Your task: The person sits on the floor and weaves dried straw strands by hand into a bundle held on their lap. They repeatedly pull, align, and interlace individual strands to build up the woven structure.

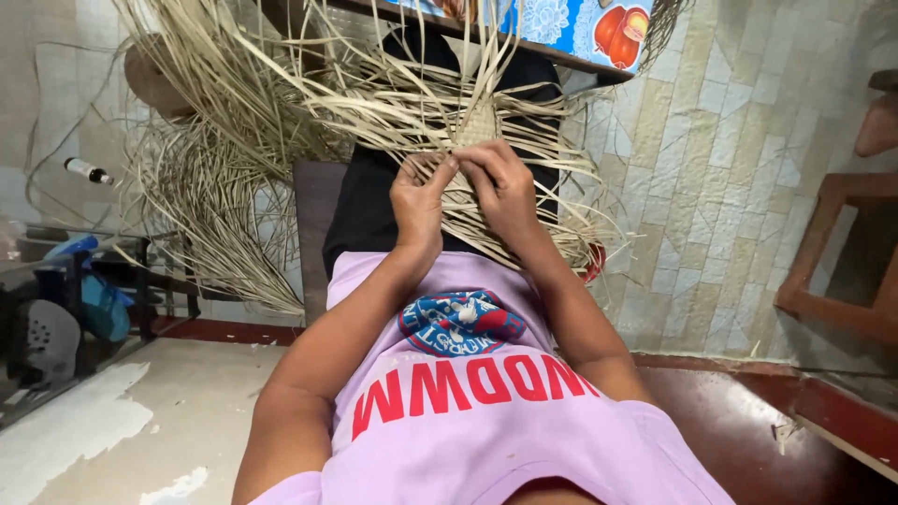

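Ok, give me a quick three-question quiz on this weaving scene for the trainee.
1. True or false: both the left hand and the right hand grip the pale woven mat of dried straw strips.
2. What lies under the mat? A) black trousers B) a metal tray C) a green towel
3. Fill in: loose pale straw strips fan out mostly toward the person's ____ side.

Key: 1 true; 2 A, the black trousers; 3 left.

pale tiled floor, wooden chair, patterned tablecloth
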